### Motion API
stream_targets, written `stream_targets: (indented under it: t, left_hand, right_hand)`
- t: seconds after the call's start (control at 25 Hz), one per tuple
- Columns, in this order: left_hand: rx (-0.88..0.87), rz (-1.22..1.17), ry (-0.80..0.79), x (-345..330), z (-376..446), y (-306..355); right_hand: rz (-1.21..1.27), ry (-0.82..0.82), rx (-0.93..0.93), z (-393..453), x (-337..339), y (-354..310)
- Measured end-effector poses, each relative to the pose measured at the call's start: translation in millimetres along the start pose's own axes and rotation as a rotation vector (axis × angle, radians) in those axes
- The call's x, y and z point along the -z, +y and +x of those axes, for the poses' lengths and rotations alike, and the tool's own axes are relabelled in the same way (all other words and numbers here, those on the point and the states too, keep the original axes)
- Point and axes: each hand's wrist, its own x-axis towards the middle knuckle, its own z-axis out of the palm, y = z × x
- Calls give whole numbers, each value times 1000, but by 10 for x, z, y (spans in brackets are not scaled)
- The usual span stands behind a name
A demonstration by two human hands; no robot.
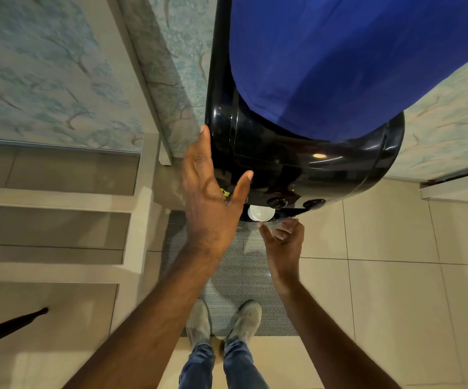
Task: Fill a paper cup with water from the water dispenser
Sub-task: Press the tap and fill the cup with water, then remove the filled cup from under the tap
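A black water dispenser (297, 164) stands in front of me, with a blue-covered bottle (353, 60) on top. A white paper cup (261, 213) sits in the dispenser's alcove under the taps, seen from above. My left hand (213, 197) is spread open against the dispenser's left front, fingers up its side and thumb on the front. My right hand (283, 237) hovers just below the cup, fingers loosely curled and apart, touching nothing that I can make out. Two round tap buttons (294, 203) show to the right of the cup.
A grey mat (241, 276) lies under my feet in front of the dispenser. Steps (59, 220) rise on the left beside a patterned wall (45, 74). A dark chair leg (8, 324) pokes in at the lower left. Tiled floor (395, 276) spreads to the right.
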Motion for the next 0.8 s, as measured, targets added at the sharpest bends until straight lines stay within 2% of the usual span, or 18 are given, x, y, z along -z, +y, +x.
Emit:
stream_targets:
  t: [0.28,0.44,0.64,0.8]
  left_hand:
    - [-44,-90,32,-36,-13,-53]
    - [-54,-72,47,-62,-4,-75]
    - [-61,-90,52,-90,7,-112]
    - [-25,-97,37,-81,-1,-103]
  right_hand:
    - [-311,-79,37,532,-314,299]
    - [-317,-124,51,655,-428,410]
    - [-263,-74,87,667,-490,483]
    - [-235,-97,96,601,-458,456]
